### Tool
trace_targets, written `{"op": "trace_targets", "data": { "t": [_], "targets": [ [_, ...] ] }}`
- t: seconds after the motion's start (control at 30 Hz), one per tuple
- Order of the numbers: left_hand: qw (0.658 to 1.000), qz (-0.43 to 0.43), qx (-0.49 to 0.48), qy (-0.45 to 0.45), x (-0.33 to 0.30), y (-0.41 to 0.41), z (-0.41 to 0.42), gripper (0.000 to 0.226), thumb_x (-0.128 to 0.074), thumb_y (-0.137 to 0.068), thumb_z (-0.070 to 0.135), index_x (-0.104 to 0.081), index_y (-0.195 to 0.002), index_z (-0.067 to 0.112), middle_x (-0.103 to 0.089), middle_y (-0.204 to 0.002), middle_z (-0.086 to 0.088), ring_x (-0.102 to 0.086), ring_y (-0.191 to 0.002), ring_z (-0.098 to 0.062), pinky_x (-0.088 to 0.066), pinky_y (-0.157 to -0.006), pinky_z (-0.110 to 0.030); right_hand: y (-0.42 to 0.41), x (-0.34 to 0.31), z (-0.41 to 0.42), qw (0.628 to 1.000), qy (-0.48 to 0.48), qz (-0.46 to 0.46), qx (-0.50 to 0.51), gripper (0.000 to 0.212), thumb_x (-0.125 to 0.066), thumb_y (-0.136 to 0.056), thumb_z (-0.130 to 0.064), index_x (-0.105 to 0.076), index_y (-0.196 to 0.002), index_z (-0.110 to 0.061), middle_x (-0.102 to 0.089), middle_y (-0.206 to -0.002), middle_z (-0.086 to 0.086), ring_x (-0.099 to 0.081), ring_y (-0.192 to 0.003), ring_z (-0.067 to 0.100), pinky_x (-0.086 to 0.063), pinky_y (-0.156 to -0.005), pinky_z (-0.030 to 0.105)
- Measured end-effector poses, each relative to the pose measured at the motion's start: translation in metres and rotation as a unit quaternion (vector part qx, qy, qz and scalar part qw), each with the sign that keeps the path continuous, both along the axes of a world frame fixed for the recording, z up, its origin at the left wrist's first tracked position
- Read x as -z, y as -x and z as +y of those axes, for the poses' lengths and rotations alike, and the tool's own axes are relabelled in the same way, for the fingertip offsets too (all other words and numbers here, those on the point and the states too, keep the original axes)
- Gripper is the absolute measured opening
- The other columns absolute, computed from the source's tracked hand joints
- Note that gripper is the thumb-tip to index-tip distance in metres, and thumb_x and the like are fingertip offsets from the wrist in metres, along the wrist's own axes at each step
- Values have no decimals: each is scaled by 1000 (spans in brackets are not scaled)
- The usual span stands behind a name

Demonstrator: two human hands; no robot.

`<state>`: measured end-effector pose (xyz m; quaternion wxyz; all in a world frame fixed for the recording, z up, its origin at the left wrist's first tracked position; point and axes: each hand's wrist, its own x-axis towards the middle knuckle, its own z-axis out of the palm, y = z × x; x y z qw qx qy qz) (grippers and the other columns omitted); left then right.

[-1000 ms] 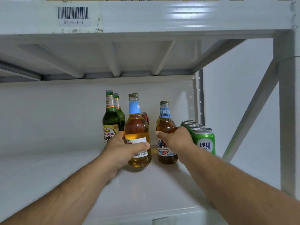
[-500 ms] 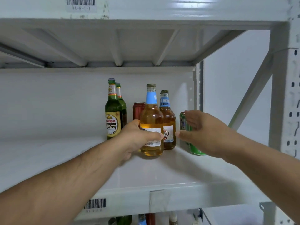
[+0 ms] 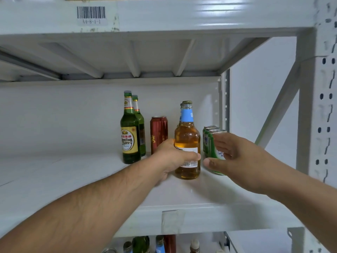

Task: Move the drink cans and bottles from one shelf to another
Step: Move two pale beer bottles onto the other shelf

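Note:
On the white shelf (image 3: 91,179) my left hand (image 3: 175,157) grips the lower body of an amber beer bottle (image 3: 187,136) with a blue neck label, standing upright. A second amber bottle hides right behind it, only its cap edge showing. My right hand (image 3: 235,159) is spread with straight fingers in front of the nearest green can (image 3: 215,143) in a row of green cans, holding nothing. Two green beer bottles (image 3: 129,136) stand to the left, and a red can (image 3: 158,134) stands between them and the amber bottle.
The shelf's right upright post (image 3: 317,115) with holes and a diagonal brace (image 3: 279,108) stand to the right. The upper shelf beam (image 3: 164,15) carries a barcode label. Below the shelf's front edge, tops of more bottles and cans (image 3: 145,243) show on a lower shelf.
My right hand let go of the second amber bottle and moved right to the green cans. My left hand shifted its amber bottle rightward, in front of the other one.

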<state>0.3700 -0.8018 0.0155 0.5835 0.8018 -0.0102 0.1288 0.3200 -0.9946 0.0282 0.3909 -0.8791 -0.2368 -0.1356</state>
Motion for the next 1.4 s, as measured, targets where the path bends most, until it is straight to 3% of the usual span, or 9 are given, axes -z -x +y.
{"op": "trace_targets", "data": {
  "t": [0.33,0.4,0.53,0.67,0.73,0.8,0.93,1.27,1.4],
  "targets": [
    [1000,12,6,-17,2,4,1,28,-92,-75,18,-69,-89,29,-77,-92,5,-72,-89,-13,-51,-70,-26,5,6,1,1000,-15,-2,-14,84,-77,-83,-44,-33,-154,-32,-43,-153,-16,-43,-137,5,-35,-115,31],
    [999,30,11,-36,3,5,5,30,-93,-73,23,-70,-92,28,-78,-96,3,-72,-95,-14,-55,-82,-31,8,7,4,999,-15,-35,-22,82,-75,-84,-45,-32,-154,-33,-41,-150,-23,-41,-135,0,-35,-111,25],
    [995,53,3,-83,7,18,18,96,-91,-41,48,-63,-131,28,-73,-124,3,-67,-119,-19,-50,-109,-46,14,9,22,993,-5,-107,-54,73,-69,-87,-47,-34,-150,-41,-39,-122,-41,-43,-108,-17,-33,-86,3],
    [983,24,-63,-172,9,64,48,57,-80,-87,30,-53,-137,38,-62,-133,16,-57,-106,12,-43,-97,-11,20,17,51,985,17,-136,-101,72,-62,-88,-52,-30,-152,-42,-37,-123,-36,-42,-102,-17,-32,-77,-4],
    [962,9,-114,-248,9,92,75,71,-74,-91,39,-39,-153,40,-48,-154,12,-49,-131,1,-37,-108,-19,24,19,71,980,60,-129,-140,72,-56,-90,-58,-26,-154,-42,-36,-135,-34,-48,-110,-9,-34,-88,1],
    [935,21,-170,-311,12,115,108,85,-70,-92,47,-23,-162,36,-30,-167,9,-34,-150,-11,-28,-114,-23,30,19,96,969,120,-129,-174,75,-47,-91,-66,-21,-156,-40,-20,-160,-24,-28,-143,0,-27,-111,20],
    [900,69,-244,-353,22,172,173,87,-65,-92,54,-21,-164,34,-22,-170,10,-26,-154,-10,-23,-119,-25,50,19,160,945,201,-126,-226,80,-36,-92,-72,-13,-160,-35,-1,-167,-13,3,-152,5,-7,-119,27],
    [851,137,-396,-316,32,352,330,82,-60,-95,57,-19,-163,39,-21,-170,13,-34,-151,-15,-33,-120,-32,159,20,372,899,266,-139,-319,81,-37,-96,-66,-13,-161,-24,-5,-168,-5,-2,-154,15,-14,-123,38],
    [838,134,-433,-303,32,422,387,79,-60,-97,51,-21,-163,35,-24,-170,10,-32,-152,-16,-30,-119,-31,221,19,450,880,291,-160,-339,73,-41,-96,-63,-28,-155,-22,-30,-159,1,-27,-146,22,-31,-116,41]
  ]
}}
